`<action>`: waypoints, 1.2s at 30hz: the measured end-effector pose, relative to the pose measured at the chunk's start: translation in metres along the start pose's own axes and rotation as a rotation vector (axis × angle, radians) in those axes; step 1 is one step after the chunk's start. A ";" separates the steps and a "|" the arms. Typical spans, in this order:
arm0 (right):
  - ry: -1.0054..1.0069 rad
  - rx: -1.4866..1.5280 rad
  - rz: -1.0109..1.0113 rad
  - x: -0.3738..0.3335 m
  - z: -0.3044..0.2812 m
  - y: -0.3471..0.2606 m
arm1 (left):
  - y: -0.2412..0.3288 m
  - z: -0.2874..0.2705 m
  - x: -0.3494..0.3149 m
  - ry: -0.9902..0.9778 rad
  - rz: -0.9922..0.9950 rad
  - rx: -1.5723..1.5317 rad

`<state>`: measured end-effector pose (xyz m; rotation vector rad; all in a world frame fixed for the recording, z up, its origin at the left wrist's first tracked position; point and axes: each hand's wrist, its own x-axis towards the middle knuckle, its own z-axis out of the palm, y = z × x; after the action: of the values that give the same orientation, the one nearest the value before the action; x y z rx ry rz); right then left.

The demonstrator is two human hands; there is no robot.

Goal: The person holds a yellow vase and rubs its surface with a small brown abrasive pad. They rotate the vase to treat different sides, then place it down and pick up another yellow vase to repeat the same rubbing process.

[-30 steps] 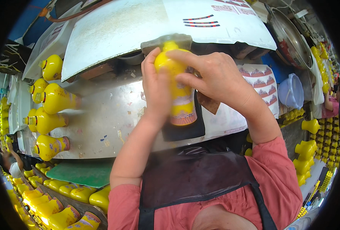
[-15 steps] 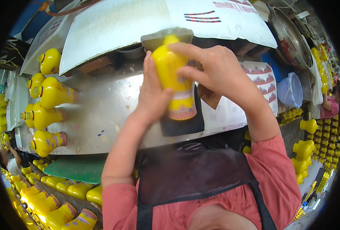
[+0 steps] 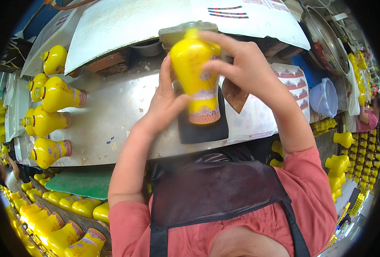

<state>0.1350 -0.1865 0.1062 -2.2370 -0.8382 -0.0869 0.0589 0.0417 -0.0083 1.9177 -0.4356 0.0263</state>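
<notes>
A glossy yellow vase-shaped bottle (image 3: pixel 195 68), with pink and blue patterned bands near its base, is tilted over a black pad (image 3: pixel 202 135), its neck away from me. My left hand (image 3: pixel 166 105) is closed along its left side, thumb across the lower body. My right hand (image 3: pixel 241 60) curls around the neck and shoulder from the right, index finger at the neck and thumb on the body; its other fingers are largely hidden. Beyond the neck lies a grey lump (image 3: pixel 168 37) of unclear material. Close to the right hand is a brown pointed flat piece (image 3: pixel 234 96).
Several yellow bottles (image 3: pixel 61 97) stand along the metal table's (image 3: pixel 113 103) left side. Printed decal sheets (image 3: pixel 290 85) and a pale bucket (image 3: pixel 324 99) are at right. Dark strips (image 3: pixel 227 12) lie on a white board (image 3: pixel 125 25). More bottles (image 3: pixel 85 244) fill racks below; other people work at both edges.
The right index finger has shifted off the bottle's neck toward its right edge, and the thumb has slid outward. Both hands stay at the bottle; the whole view has shifted slightly.
</notes>
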 end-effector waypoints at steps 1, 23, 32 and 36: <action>0.011 0.148 0.135 0.002 -0.004 0.001 | 0.002 0.005 0.000 0.034 0.005 -0.002; 0.010 -0.423 -0.831 -0.053 0.033 -0.040 | 0.002 0.000 -0.001 0.081 0.033 -0.381; 0.061 -0.435 -0.611 0.007 -0.004 -0.048 | 0.010 0.016 0.015 0.288 0.017 -0.413; 0.117 -0.232 -0.332 0.037 -0.023 -0.026 | 0.021 0.018 0.030 0.373 0.079 -0.296</action>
<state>0.1529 -0.1682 0.1501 -2.2561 -1.1772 -0.4889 0.0768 0.0104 0.0106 1.5599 -0.2465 0.3473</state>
